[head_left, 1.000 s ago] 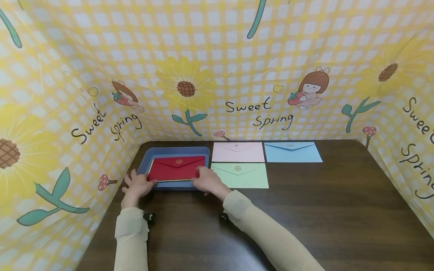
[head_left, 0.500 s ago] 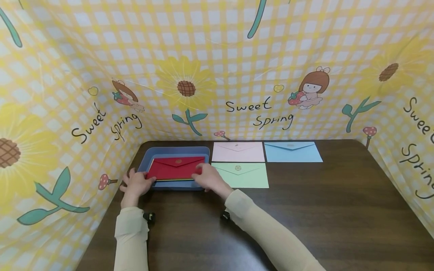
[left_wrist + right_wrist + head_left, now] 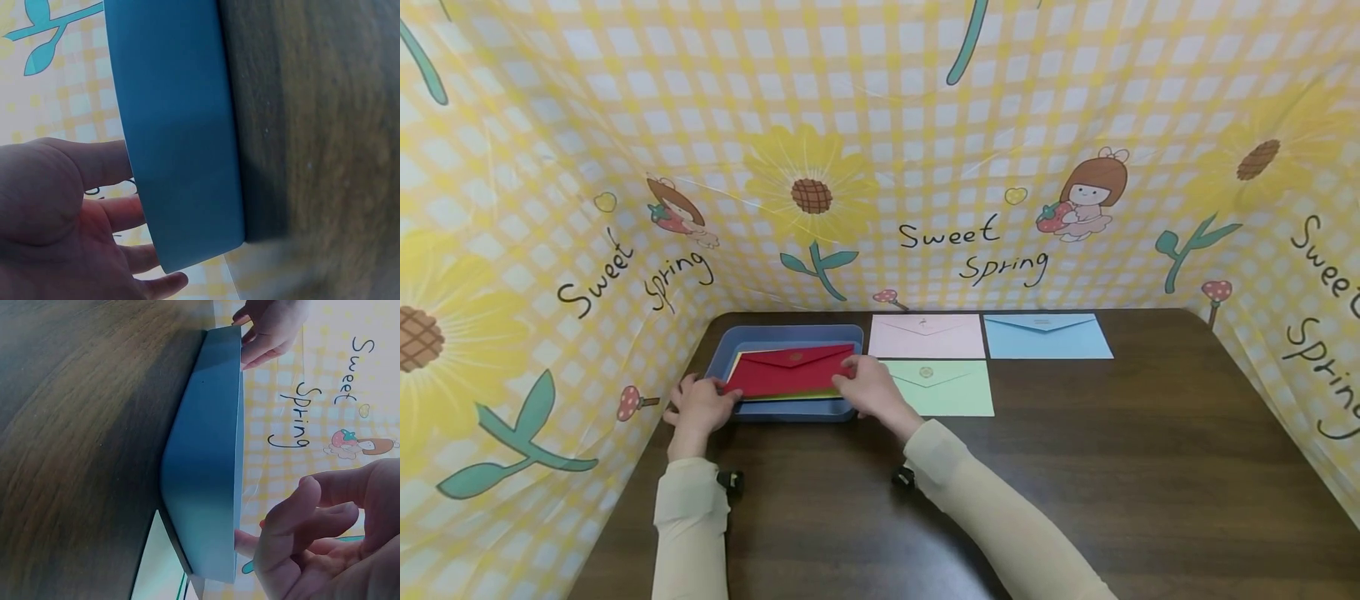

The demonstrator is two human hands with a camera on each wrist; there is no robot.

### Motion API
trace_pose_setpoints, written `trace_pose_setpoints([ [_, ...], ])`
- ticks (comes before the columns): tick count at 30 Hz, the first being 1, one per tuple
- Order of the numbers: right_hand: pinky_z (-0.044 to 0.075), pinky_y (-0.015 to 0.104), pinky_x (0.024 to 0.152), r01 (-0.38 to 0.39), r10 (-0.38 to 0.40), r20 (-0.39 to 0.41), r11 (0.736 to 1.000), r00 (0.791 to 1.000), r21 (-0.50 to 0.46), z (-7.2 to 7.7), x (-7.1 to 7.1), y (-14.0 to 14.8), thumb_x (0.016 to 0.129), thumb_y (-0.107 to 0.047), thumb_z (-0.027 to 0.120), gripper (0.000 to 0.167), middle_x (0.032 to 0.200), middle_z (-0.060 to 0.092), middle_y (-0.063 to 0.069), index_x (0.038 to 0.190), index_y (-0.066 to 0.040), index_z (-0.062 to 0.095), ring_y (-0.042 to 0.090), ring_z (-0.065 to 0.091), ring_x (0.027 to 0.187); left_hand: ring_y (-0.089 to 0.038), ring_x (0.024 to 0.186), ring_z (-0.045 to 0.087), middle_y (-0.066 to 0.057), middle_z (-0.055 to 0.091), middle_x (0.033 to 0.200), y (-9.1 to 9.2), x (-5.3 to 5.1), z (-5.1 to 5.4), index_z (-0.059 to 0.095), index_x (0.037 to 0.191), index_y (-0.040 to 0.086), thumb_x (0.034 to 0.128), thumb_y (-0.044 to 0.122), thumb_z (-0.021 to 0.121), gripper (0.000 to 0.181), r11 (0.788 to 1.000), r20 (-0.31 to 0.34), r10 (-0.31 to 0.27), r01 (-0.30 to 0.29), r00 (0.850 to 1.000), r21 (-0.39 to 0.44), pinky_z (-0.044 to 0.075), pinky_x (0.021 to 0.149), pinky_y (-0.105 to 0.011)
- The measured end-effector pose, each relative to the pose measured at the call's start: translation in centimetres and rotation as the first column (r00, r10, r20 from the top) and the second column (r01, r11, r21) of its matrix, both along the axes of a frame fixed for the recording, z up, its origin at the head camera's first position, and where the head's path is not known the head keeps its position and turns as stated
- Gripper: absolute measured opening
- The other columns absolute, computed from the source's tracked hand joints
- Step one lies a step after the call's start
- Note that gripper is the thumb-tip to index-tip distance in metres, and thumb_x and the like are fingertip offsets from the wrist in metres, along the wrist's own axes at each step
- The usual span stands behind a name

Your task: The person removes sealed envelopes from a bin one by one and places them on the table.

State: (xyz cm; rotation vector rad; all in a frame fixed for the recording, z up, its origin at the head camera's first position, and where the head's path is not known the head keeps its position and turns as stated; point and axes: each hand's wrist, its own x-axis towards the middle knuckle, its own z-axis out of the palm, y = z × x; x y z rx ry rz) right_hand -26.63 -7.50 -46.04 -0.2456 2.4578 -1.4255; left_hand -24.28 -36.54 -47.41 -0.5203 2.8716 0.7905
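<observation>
A red envelope (image 3: 793,372) with a pointed flap lies in the blue tray (image 3: 795,410) at the table's back left. Its right edge is pinched by my right hand (image 3: 872,386) and sits slightly raised, with yellow-green and pale edges showing beneath it. In the right wrist view, thin red edges show at the fingertips of that right hand (image 3: 312,531), above the rim. My left hand (image 3: 700,408) rests at the tray's front left corner, thumb touching the envelope's lower left corner. The left wrist view has this left hand (image 3: 94,219) with its fingers extended, partly hidden behind the tray wall (image 3: 178,137).
Right of the tray, a pink envelope (image 3: 925,337), a light green envelope (image 3: 943,392) and a blue envelope (image 3: 1045,337) lie flat on the dark wooden table (image 3: 1112,467). A yellow checked cloth (image 3: 940,167) stands behind and along the sides.
My right hand has shifted slightly right and up, raising the red envelope's right side. More of the yellow-green layer beneath shows. The left hand has barely moved; the other envelopes stay put.
</observation>
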Motion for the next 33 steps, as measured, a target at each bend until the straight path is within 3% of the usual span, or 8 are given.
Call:
trace_pose_setpoints([
  [12,0.05,0.028,0.047,0.0,-0.001,-0.022,0.999,1.0,-0.046,1.1,0.6,1.0,0.104,-0.022,0.068,0.045,0.127,0.065,0.017,0.143,-0.001,0.061,0.022,0.057,0.045,-0.062,0.145,0.003,-0.043,0.019,0.154,-0.1,0.0,-0.1,0.062,0.128,-0.009,0.1033,0.029,0.067,0.045,1.0,-0.011,0.001,-0.001,1.0,0.004,0.009,0.104,-0.083],
  [17,0.05,0.027,0.048,0.014,-0.015,-0.013,0.998,1.0,-0.062,1.6,0.9,1.4,0.104,-0.021,0.068,0.044,0.129,0.064,0.018,0.142,-0.001,0.061,0.023,0.059,0.048,-0.062,0.143,0.002,-0.043,0.016,0.154,0.1,0.4,0.6,0.062,0.127,-0.01,0.1034,0.029,0.067,0.046,0.999,-0.031,-0.03,0.03,0.999,0.028,0.011,0.103,-0.083],
  [24,0.046,0.025,0.046,0.02,-0.02,0.009,0.996,1.0,-0.084,1.2,1.0,1.8,0.104,-0.022,0.067,0.044,0.129,0.065,0.017,0.143,-0.002,0.061,0.019,0.052,0.045,-0.062,0.143,0.001,-0.042,0.014,0.156,0.1,0.5,0.8,0.062,0.128,-0.009,0.1029,0.03,0.069,0.047,0.998,-0.025,-0.037,0.038,0.999,0.046,0.011,0.104,-0.083],
  [33,0.053,0.032,0.049,0.013,-0.014,-0.007,0.99,1.0,-0.143,0.6,1.3,2.6,0.103,-0.021,0.068,0.042,0.132,0.067,0.017,0.14,-0.001,0.063,0.021,0.051,0.043,-0.059,0.144,-0.005,-0.041,0.011,0.157,0.3,0.4,0.7,0.061,0.13,-0.009,0.1018,0.028,0.071,0.048,0.998,-0.036,-0.02,0.022,0.999,0.062,0.005,0.105,-0.082],
])
